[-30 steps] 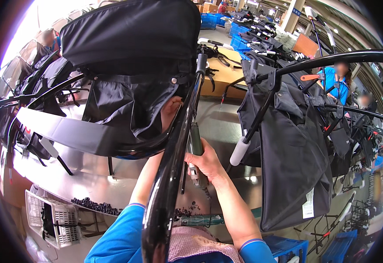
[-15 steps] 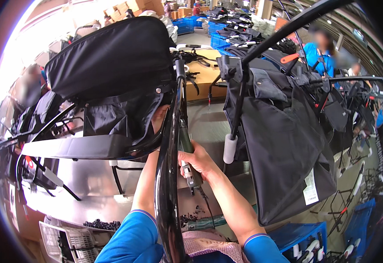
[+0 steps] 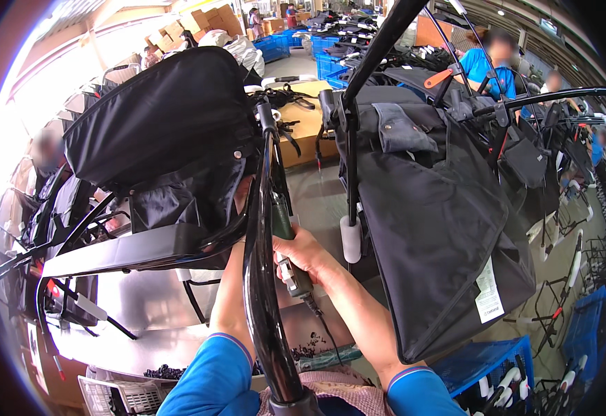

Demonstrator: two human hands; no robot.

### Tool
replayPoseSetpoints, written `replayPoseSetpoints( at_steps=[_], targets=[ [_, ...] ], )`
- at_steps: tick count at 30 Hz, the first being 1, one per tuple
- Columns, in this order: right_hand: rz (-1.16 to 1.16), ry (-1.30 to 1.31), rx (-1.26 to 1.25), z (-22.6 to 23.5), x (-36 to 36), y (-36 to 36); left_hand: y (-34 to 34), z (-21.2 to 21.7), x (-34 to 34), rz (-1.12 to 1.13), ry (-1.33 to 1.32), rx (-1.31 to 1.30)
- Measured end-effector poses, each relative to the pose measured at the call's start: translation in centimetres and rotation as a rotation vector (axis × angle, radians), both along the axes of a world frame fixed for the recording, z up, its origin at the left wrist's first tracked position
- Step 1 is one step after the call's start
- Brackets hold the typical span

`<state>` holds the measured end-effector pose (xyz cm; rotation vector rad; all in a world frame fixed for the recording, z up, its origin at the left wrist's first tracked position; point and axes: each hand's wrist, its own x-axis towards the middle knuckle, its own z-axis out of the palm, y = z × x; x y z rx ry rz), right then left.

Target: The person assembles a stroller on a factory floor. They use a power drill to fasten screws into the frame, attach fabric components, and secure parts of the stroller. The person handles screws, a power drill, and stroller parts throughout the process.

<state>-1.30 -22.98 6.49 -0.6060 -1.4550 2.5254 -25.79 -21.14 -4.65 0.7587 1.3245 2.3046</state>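
My right hand (image 3: 301,251) is wrapped round a dark green corded power screwdriver (image 3: 296,279), just right of a glossy black frame tube (image 3: 258,277). The tool's front end is hidden behind the tubes. My left hand (image 3: 243,195) reaches behind the tube, at the edge of the black fabric seat (image 3: 178,197) of a stroller; its fingers are mostly covered. Above that seat stands a black padded canopy (image 3: 157,114) with a snap button. A curved black bar (image 3: 129,248) crosses in front of the seat.
A second stroller with black fabric (image 3: 434,208) and a white-gripped tube (image 3: 351,239) stands close on the right. Below lies a metal worktop (image 3: 136,312). White (image 3: 119,395) and blue crates (image 3: 483,367) sit at the near edge. A co-worker in blue (image 3: 490,69) is at far right.
The view has shifted, and the strollers sit slightly more to the left. My right hand keeps its grip on the screwdriver, whose rear end has swung a little right. Less of my left hand shows.
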Motion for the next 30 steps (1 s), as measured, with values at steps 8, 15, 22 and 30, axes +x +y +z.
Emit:
replayPoseSetpoints(
  at_steps=[8,15,22,30],
  targets=[
    [0.022,0.141,0.079,-1.5,-3.4,-0.9,-2.8,1.1,0.0,0.042,-0.040,0.054],
    [0.082,0.050,0.091,-6.2,5.8,1.3,-10.6,3.5,11.6,-0.118,0.138,-0.328],
    [0.407,-0.205,1.358,-16.6,11.6,-4.7,-34.1,-2.8,16.8,-0.235,0.131,-0.845],
    [0.587,-0.300,1.621,-22.4,10.6,-5.0,-46.3,-0.6,10.6,0.272,0.074,-0.897]
  ],
)
